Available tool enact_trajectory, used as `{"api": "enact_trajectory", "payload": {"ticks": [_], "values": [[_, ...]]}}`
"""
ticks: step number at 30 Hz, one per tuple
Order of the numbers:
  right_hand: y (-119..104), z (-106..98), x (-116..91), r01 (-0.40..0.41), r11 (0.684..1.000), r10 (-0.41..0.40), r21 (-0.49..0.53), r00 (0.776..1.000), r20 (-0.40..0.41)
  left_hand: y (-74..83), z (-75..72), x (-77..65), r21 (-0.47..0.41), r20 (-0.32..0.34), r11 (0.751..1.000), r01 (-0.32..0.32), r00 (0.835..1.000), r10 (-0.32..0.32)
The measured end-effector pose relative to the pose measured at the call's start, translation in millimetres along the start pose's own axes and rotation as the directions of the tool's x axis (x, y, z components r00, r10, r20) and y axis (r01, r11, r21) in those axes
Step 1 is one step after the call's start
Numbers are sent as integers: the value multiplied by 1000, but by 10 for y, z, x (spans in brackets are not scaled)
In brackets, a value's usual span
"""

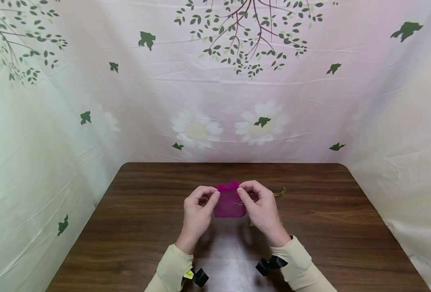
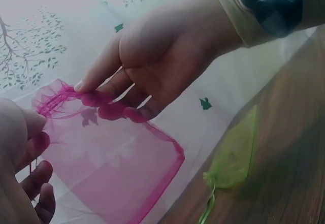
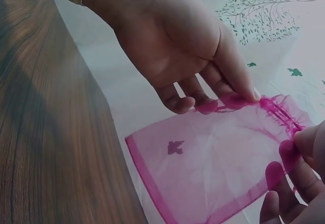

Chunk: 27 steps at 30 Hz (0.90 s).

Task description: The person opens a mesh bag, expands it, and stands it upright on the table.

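A sheer magenta organza drawstring pouch (image 1: 229, 209) is held up above the table, its gathered mouth at the top. My left hand (image 1: 197, 211) pinches the left side of the mouth between thumb and fingers. On the opposite side, my right hand (image 1: 263, 209) pinches the gathered edge in the same manner. The wrist views show the pouch hanging flat and see-through, with fingers behind the fabric. A yellow-green organza pouch (image 2: 233, 155) lies on the table near my right hand, mostly hidden by that hand in the head view.
The brown wood-grain table (image 1: 135, 227) has rounded far corners. A pale cloth backdrop (image 1: 215, 93) printed with leaves, birds and daisies surrounds its back and sides. The green pouch's cord (image 1: 281, 192) sticks out beyond my right hand.
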State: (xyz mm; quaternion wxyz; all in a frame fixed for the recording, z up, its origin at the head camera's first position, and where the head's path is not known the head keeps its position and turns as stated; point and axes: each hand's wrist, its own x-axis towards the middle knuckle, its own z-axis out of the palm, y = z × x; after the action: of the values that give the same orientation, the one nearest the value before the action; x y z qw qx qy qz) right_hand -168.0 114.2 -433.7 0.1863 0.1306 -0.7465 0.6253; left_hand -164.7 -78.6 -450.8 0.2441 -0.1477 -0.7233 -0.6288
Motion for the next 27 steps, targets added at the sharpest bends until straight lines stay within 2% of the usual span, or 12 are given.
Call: {"api": "enact_trajectory", "payload": {"ticks": [7,17,20,27], "values": [[-10,5,4,-13,1000,14,20,999,-43,22,26,1,-45,-78,999,-8,997,5],[-29,61,-23,-7,996,16,86,994,-105,47,60,-16,-114,-131,993,25,991,-40],[-14,69,-32,-15,993,26,117,995,-93,59,66,-13,-149,-133,988,30,990,-50],[16,48,-27,-36,988,35,151,999,6,78,62,-5,-204,-121,976,75,988,-101]]}}
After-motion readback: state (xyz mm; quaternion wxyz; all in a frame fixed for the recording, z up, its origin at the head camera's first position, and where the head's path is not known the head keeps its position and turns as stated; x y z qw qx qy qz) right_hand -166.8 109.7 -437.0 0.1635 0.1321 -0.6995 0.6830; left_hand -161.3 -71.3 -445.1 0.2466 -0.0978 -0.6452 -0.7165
